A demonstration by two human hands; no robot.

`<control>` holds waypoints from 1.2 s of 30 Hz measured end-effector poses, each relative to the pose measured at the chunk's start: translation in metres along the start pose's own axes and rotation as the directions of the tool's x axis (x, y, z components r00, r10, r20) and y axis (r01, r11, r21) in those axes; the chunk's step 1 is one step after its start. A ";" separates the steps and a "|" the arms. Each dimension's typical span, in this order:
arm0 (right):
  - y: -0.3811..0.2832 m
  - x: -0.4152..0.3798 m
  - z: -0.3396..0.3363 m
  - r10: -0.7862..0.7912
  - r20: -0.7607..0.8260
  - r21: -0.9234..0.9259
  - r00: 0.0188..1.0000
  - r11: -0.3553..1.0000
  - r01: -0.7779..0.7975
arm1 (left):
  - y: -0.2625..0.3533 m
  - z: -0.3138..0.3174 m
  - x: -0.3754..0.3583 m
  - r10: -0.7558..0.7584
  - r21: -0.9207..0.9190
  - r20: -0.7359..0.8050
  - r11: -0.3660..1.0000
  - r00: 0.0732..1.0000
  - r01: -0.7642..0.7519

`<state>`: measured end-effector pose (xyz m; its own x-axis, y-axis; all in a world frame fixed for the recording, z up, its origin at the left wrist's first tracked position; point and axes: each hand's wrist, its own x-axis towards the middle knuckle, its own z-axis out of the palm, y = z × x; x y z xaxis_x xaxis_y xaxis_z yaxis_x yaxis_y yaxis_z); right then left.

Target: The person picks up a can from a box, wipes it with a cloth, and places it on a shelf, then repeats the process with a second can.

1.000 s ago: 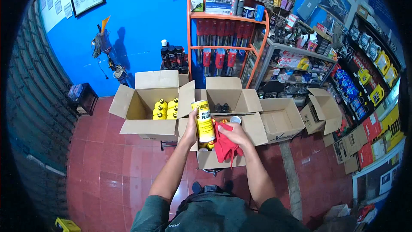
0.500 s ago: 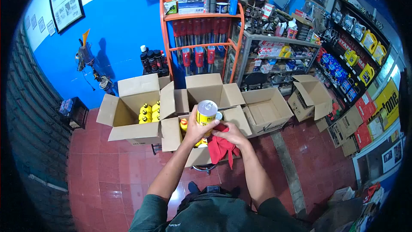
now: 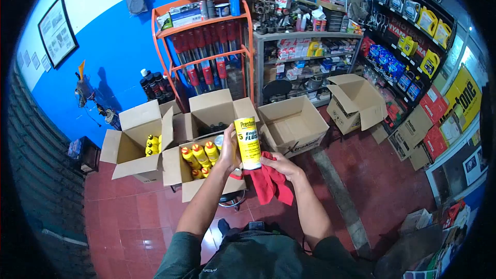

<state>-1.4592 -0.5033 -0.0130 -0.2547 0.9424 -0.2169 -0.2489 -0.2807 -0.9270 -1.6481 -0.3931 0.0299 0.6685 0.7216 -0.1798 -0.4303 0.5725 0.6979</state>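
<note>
A yellow engine flush can (image 3: 248,142) stands upright in front of me, its printed label facing me. My left hand (image 3: 228,151) is wrapped round its left side. My right hand (image 3: 282,165) is closed on a red cloth (image 3: 269,185), which hangs down and presses against the can's lower right side. Just left of and below the can is an open cardboard box (image 3: 172,166) with several yellow bottles (image 3: 199,154) with red caps. Part of a round silver can top (image 3: 219,140) shows behind my left hand.
More open cardboard boxes stand around: one with yellow bottles (image 3: 109,147) at left, one behind (image 3: 211,101) with dark bottles, and two at right (image 3: 295,118) (image 3: 356,104). Behind them are an orange rack (image 3: 200,25), a glass cabinet (image 3: 310,36) and shelves of oil bottles (image 3: 395,75).
The can has tipped from showing its top to showing its label, and moved slightly down. My view has shifted right, and the bottles in the near box have come into sight.
</note>
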 end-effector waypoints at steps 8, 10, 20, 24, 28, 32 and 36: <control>-0.003 -0.051 -0.088 -0.017 -0.073 0.015 0.997 1.000 0.018 | -0.064 0.075 0.071 -0.091 0.137 0.072 0.987 0.993 0.081; -0.012 -0.074 -0.106 -0.020 -0.164 0.021 0.986 0.999 0.024 | -0.084 0.094 0.102 -0.231 -0.051 0.189 0.968 0.954 0.245; -0.030 -0.134 -0.281 0.029 -0.551 0.078 0.834 0.997 0.016 | -0.202 0.215 0.292 -0.441 -0.043 0.587 0.820 0.679 0.570; -0.045 -0.162 -0.368 -0.074 -0.463 0.317 0.883 0.917 0.243 | -0.248 0.289 0.365 -0.491 0.079 0.513 0.844 0.704 0.531; -0.057 -0.204 -0.438 -0.093 -0.662 0.262 0.744 0.901 0.345 | -0.305 0.362 0.423 -0.573 0.157 0.510 0.795 0.641 0.586; -0.062 -0.250 -0.509 -0.010 -0.703 0.424 0.711 0.797 0.430 | -0.367 0.434 0.471 -0.563 0.240 0.578 0.809 0.590 0.537; -0.071 -0.307 -0.595 -0.008 -0.733 0.468 0.680 0.720 0.512 | -0.434 0.504 0.519 -0.572 0.305 0.580 0.813 0.580 0.496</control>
<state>-0.8075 -0.6648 -0.0631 0.5139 0.7764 -0.3647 -0.7467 0.1957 -0.6357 -0.8090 -0.4634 -0.0167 0.9857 -0.1345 -0.1013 0.1670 0.7049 0.6894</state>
